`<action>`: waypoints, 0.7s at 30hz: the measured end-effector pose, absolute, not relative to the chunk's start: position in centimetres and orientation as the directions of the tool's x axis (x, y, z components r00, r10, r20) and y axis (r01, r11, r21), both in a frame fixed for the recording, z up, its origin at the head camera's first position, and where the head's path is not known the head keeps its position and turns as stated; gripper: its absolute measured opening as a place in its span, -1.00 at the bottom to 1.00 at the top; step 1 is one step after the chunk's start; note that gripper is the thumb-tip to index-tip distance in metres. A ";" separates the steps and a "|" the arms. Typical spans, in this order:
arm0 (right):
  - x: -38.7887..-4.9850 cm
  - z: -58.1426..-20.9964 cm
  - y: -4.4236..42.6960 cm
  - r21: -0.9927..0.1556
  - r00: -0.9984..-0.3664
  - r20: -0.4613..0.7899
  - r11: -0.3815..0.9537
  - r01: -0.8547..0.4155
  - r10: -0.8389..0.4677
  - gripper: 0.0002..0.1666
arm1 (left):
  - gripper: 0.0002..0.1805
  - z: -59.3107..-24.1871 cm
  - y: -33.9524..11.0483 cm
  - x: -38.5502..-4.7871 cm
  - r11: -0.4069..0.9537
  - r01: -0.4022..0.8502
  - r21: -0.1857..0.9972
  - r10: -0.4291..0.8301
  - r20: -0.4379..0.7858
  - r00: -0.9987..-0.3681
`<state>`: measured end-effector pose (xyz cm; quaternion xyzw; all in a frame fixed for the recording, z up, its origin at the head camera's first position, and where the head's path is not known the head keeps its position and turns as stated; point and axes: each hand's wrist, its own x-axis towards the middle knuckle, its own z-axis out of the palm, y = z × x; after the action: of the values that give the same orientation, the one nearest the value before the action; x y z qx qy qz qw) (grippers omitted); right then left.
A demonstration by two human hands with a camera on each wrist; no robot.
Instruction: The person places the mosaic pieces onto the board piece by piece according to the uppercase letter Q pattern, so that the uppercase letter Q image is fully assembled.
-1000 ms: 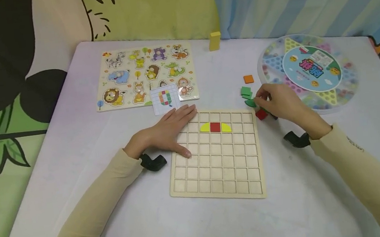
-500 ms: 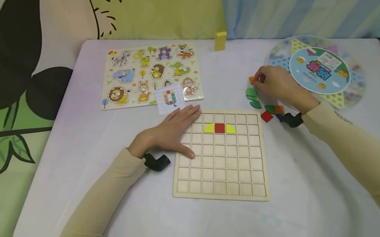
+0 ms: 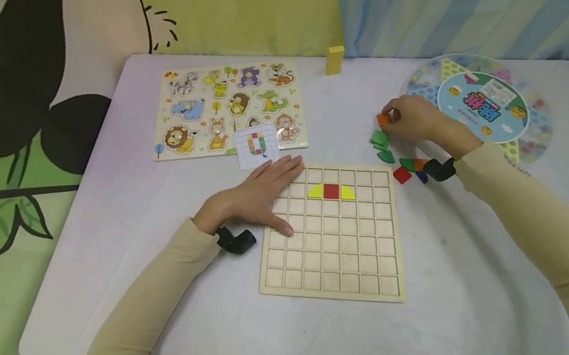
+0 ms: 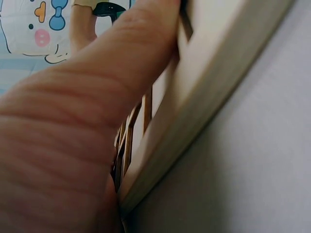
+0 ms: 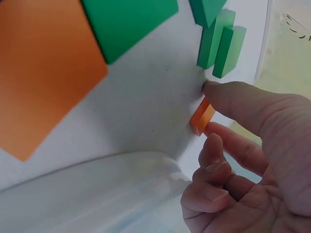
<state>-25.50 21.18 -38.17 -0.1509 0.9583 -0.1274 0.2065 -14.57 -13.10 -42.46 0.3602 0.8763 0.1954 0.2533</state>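
Observation:
My left hand [image 3: 255,196] lies spread on the left edge of a wooden grid board [image 3: 331,260], its thumb over the squares. One red square tile [image 3: 331,191] sits in the board between a yellow quarter-round tile [image 3: 315,191] and another on its right. Beyond the board's right side, my right hand [image 3: 413,119] pinches an orange square tile [image 5: 201,118] between thumb and index finger, at the table surface. Its other fingers are curled in the right wrist view. Near it lie green square tiles [image 3: 379,138] and a green curved tile [image 3: 385,157].
A red tile [image 3: 402,174] lies by the board with green, orange and blue ones. A pattern card [image 3: 245,158] overlaps an animal puzzle board [image 3: 164,154] at the back left. A yellow block [image 3: 334,62] stands at the back; a round game box [image 3: 483,105] lies right.
My right hand has moved away from the tiles by the board to the orange tile farther back and now pinches it. My left hand stays on the board. The head view has shifted slightly.

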 end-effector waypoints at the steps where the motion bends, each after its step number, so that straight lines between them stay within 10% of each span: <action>1: -25.6 -38.2 21.2 -0.305 -0.869 -0.360 0.923 -0.234 -0.339 -0.48 | 0.39 -42.4 -13.1 -14.6 0.664 0.533 0.524 0.730 -0.304 -0.612; 21: -24.0 -37.1 21.8 -0.314 -0.907 -0.297 0.927 -0.204 -0.300 -0.37 | 0.39 -42.5 -13.0 -14.7 0.663 0.552 0.506 0.735 -0.298 -0.609</action>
<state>-23.97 21.77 -37.13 -0.1303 0.9663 -0.1394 0.1725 -14.68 -13.04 -42.54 0.3667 0.8777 0.1849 0.2469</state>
